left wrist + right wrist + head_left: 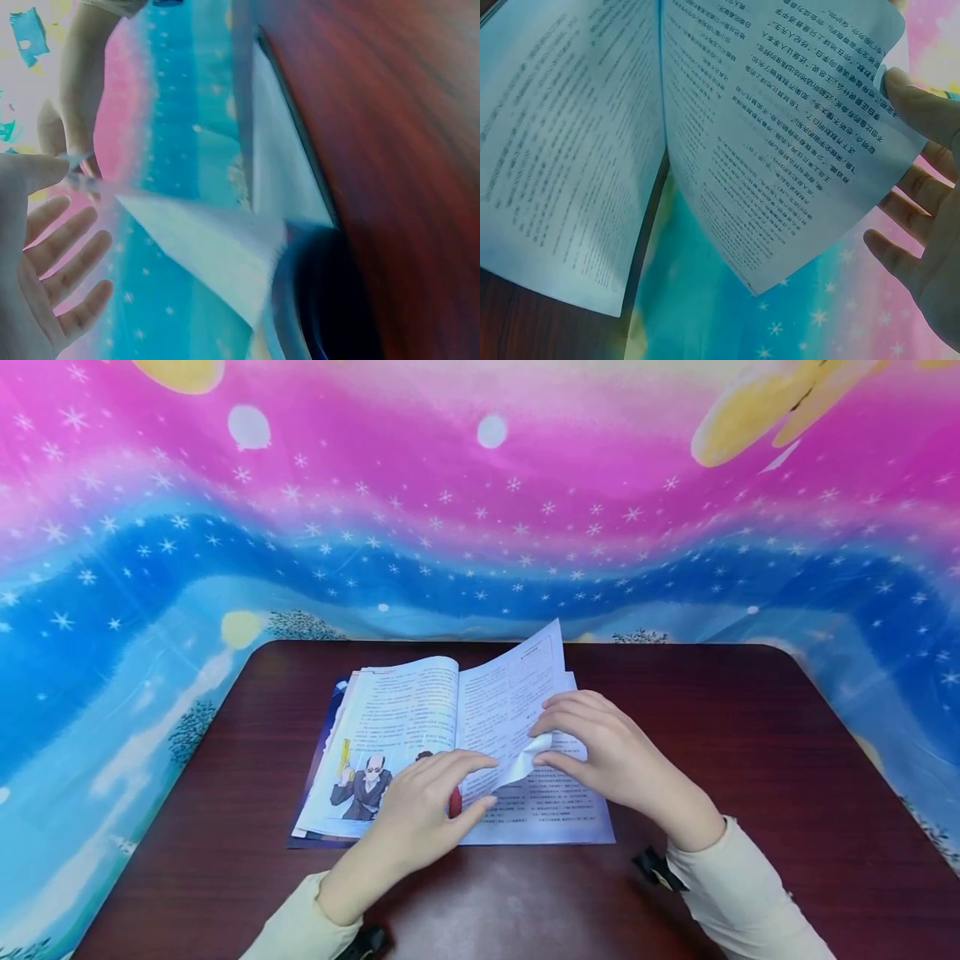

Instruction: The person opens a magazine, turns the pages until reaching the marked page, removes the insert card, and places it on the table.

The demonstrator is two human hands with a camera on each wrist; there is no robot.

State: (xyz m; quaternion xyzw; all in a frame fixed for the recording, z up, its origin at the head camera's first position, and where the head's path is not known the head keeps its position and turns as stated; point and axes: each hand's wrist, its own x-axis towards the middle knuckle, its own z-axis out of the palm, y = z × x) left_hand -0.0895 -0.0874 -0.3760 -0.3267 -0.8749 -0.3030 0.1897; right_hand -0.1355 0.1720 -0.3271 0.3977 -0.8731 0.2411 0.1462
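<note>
An open magazine (412,697) lies on the table, with printed text and a cartoon figure in a dark suit on its left side. One right-hand page (491,702) is lifted, its lower outer part curling up to show a pale underside. My right hand (615,752) pinches that page at its outer edge; the right wrist view has the thumb on the printed face and the other fingers (911,206) behind. Close to the page's lower edge is my left hand (431,806), thumb and index finger apart. In the left wrist view its fingers (71,259) are spread.
The dark reddish-brown table (750,735) extends around the magazine. A pink and blue cloth (450,552) with snowflakes hangs behind and beside it. More printed pages (562,814) lie flat under the lifted one. Black straps (660,868) sit at both cuffs.
</note>
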